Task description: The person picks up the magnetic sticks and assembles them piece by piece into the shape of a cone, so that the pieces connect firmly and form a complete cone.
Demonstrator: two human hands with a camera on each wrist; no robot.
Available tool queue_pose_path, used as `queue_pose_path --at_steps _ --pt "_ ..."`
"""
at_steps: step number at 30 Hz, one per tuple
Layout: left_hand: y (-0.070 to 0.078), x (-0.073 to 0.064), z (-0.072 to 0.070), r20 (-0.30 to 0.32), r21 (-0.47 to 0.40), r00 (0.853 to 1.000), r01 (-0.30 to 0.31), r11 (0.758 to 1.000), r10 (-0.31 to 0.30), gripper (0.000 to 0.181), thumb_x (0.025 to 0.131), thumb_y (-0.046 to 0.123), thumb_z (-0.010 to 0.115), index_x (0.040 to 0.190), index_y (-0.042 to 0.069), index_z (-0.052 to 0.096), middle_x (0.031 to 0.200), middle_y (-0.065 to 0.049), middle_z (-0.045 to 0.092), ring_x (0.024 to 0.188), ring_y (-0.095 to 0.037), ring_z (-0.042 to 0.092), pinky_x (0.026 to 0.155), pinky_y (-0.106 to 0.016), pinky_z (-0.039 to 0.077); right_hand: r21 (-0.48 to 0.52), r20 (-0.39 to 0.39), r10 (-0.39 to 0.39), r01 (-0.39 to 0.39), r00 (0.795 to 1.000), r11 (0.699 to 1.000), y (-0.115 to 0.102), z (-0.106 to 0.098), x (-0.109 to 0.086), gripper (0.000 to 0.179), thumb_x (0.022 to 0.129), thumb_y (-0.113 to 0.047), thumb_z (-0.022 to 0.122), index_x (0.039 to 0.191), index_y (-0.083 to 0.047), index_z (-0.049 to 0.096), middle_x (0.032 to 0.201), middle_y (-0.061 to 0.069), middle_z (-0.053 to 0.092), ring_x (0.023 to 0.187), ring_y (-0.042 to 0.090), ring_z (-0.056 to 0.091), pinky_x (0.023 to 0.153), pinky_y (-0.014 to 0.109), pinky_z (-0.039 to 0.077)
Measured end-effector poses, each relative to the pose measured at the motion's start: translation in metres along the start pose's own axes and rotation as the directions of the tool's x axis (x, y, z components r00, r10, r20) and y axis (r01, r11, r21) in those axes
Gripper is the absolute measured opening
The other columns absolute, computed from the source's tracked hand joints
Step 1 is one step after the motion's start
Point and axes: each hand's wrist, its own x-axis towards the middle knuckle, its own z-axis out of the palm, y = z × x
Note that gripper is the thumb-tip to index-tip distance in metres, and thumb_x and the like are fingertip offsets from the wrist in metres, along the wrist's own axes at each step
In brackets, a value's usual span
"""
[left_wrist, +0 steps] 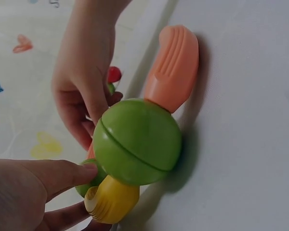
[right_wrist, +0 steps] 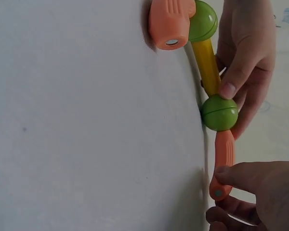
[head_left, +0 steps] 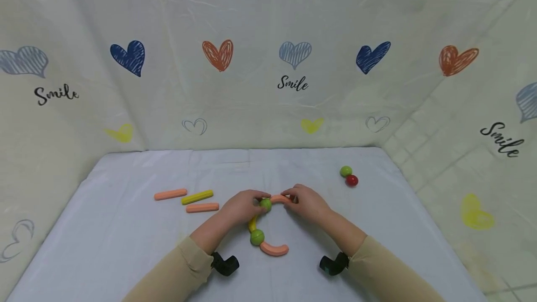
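Observation:
My left hand [head_left: 241, 206] pinches the upper green ball [head_left: 266, 204] of a toy chain between thumb and fingers. A curved orange rod [right_wrist: 224, 151] joins that ball, and my right hand [head_left: 309, 203] pinches its other end with thumb and fingers. From the upper ball a yellow rod [head_left: 252, 224] runs down to a second green ball [head_left: 257, 237]. Another curved orange rod [head_left: 274, 249] extends from this lower ball toward the right, with a round metallic disc in its free end in the right wrist view. Together the pieces form an open C shape on the white cloth.
Left of the hands lie two straight orange rods [head_left: 202, 207] and a straight yellow rod [head_left: 197, 197]. At the back right, a green ball [head_left: 346, 171] sits beside a red ball [head_left: 352, 180]. A cloth wall [head_left: 251, 101] with printed hearts stands behind the table.

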Motion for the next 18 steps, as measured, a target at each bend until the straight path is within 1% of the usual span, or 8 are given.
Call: queue_pose_path --at_steps 5,10,15,18 --pt "-0.003 -0.004 -0.001 0.002 0.002 1.0 0.012 1.0 -0.012 0.039 0.093 0.027 0.07 0.131 0.029 0.066 0.13 -0.002 0.062 0.116 -0.021 0.054 0.096 -0.047 0.045 0.021 0.054 -0.013 0.011 0.998 1.0 -0.002 -0.002 0.007 0.026 0.091 -0.025 0.074 0.116 -0.019 0.074 0.082 -0.008 0.056 0.073 0.01 0.052 0.066 0.028 0.046" --pt "-0.005 -0.012 -0.003 -0.016 -0.012 1.0 0.011 1.0 -0.011 0.038 0.093 0.025 0.07 0.131 0.028 0.066 0.125 -0.001 0.065 0.121 -0.025 0.054 0.1 -0.052 0.042 0.017 0.098 -0.061 0.059 0.993 0.998 -0.005 -0.003 0.016 0.027 0.091 -0.022 0.074 0.118 -0.019 0.074 0.084 -0.008 0.056 0.074 0.01 0.052 0.068 0.028 0.047" --pt "-0.007 -0.016 0.001 -0.061 -0.005 0.998 0.024 1.0 -0.025 0.039 0.091 0.027 0.072 0.13 0.029 0.067 0.12 -0.001 0.066 0.12 -0.026 0.055 0.1 -0.051 0.042 -0.008 0.126 -0.128 0.13 0.984 0.991 -0.006 -0.003 0.028 0.027 0.092 -0.022 0.073 0.118 -0.019 0.074 0.089 -0.008 0.059 0.077 0.01 0.051 0.07 0.028 0.046" --pt "-0.005 -0.02 0.004 -0.095 -0.007 0.995 0.043 0.999 -0.044 0.038 0.091 0.03 0.072 0.13 0.029 0.067 0.123 -0.001 0.066 0.12 -0.026 0.056 0.099 -0.05 0.044 -0.002 0.14 -0.175 0.177 0.975 0.984 -0.007 -0.004 0.034 0.026 0.092 -0.02 0.073 0.118 -0.019 0.074 0.09 -0.008 0.06 0.078 0.009 0.052 0.071 0.028 0.046"
